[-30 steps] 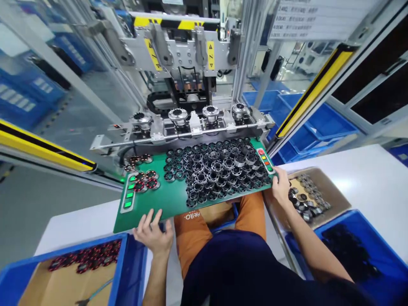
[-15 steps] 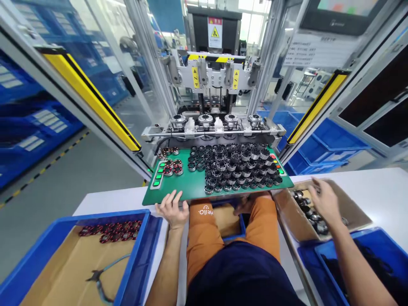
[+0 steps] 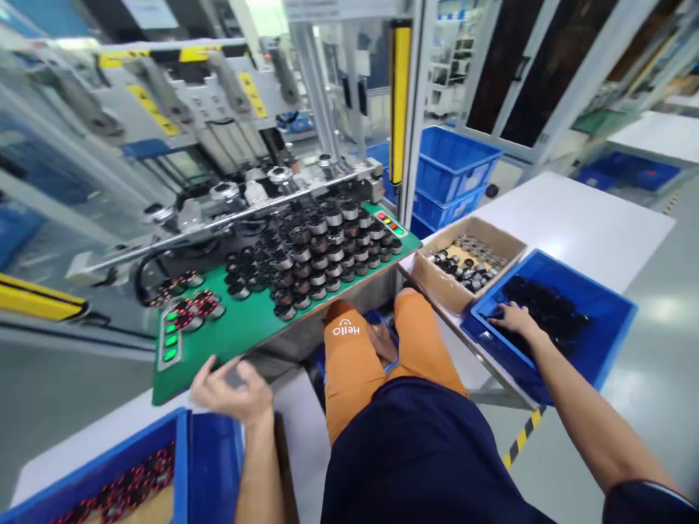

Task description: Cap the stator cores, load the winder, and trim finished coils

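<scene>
My left hand (image 3: 234, 393) hovers at the front left edge of the green work board (image 3: 218, 349), fingers curved and apart with nothing in them. Over at the right, my right hand (image 3: 516, 322) reaches into a blue bin (image 3: 611, 320) of black plastic parts (image 3: 546, 306). Its fingers look spread, with the tips low among the parts and partly lost in blur. Stacked rows of black-and-silver ring-shaped parts (image 3: 333, 251) cover much of the board. A few wound coils with red and copper (image 3: 204, 306) sit at the board's left end.
Between board and blue bin stands a cardboard box (image 3: 437, 280) with metal ring parts. A blue tray (image 3: 183, 466) of red-and-black coils is at lower left. Behind the board runs the machine's metal rail (image 3: 229, 218). Yellow light bars (image 3: 400, 102) flank the machine.
My right hand has gone from the cardboard box to the blue bin of black parts. My left hand has come off the board's edge. The view has swung right.
</scene>
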A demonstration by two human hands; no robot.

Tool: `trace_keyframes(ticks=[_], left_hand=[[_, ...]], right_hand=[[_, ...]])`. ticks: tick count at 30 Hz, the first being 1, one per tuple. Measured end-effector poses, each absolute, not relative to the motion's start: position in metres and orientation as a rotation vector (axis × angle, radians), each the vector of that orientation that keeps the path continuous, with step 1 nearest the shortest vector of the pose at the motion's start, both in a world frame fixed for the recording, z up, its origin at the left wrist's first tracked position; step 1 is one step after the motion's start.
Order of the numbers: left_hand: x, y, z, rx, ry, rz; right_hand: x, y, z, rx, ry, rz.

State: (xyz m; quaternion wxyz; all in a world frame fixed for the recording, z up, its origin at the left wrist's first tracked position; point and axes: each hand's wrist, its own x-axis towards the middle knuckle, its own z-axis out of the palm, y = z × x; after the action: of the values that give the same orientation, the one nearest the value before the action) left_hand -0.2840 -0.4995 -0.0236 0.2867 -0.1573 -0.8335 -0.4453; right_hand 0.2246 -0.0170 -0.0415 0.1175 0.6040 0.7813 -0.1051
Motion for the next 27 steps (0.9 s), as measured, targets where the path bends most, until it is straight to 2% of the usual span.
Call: trace_keyframes(ticks=[3, 8, 13, 16, 19, 23, 27], left_hand=[[-0.227, -0.488, -0.021, -0.558, -2.242, -1.319], [-0.126, -0.429, -0.03, -1.185, -2.52, -1.513], [-0.104, -0.298, 0.021, -1.872, -2.516, -1.458], [-0.103, -0.166, 0.061, -2.249, -2.412, -1.308], [-0.089, -0.011, 0.079, -2.477, -2.336, -1.061], [-0.062, 0.156, 0.066, -2.589, -2.352, -0.529], [-0.052, 0.234, 0.029, -2.668, -2.255, -0.104]], right_hand=[[0.223, -0.017, -0.041, 1.726, 2.242, -0.325], [0.218, -0.02, -0.041, 1.668, 2.223, -0.323], [0.217, -0.019, -0.05, 1.697, 2.196, -0.368], [0.221, -0.019, -0.058, 1.753, 2.139, -0.402], [0.225, -0.02, -0.062, 1.793, 2.091, -0.454], [0.227, -0.02, -0.063, 1.791, 2.099, -0.6], [0.228, -0.018, -0.065, 1.829, 2.125, -0.815]])
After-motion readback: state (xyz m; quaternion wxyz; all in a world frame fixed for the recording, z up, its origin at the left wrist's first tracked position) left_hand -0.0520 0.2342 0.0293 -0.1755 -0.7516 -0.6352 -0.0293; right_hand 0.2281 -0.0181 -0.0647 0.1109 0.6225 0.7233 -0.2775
